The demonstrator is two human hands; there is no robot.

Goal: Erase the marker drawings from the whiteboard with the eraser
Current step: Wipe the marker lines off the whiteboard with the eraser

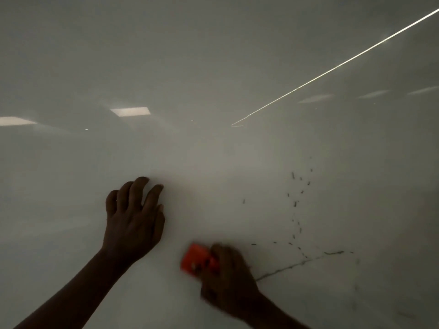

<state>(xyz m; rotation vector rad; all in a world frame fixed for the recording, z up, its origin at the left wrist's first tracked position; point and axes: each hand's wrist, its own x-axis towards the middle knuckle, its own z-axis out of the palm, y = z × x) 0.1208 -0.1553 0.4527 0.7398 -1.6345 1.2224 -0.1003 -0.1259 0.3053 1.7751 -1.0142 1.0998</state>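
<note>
Eraser [198, 258] gripped in right hand [228, 279]; left hand [134, 218] flat on whiteboard [213, 67].

L hand [134, 219] splayed flat, R hand [228, 276] fisted, blurred.

The whiteboard [213, 79] fills the view, dim and glossy, with ceiling light reflections [130, 111] on its upper part. The left hand [134, 222] rests on the board with its fingers spread and bent. Lower and to the right, the right hand [228, 279] is blurred and grips an orange-red eraser [197, 258] against the surface. Just right of that hand, marker drawings [297, 263] show as a thin dark line and scattered short dashes running upward.
</note>
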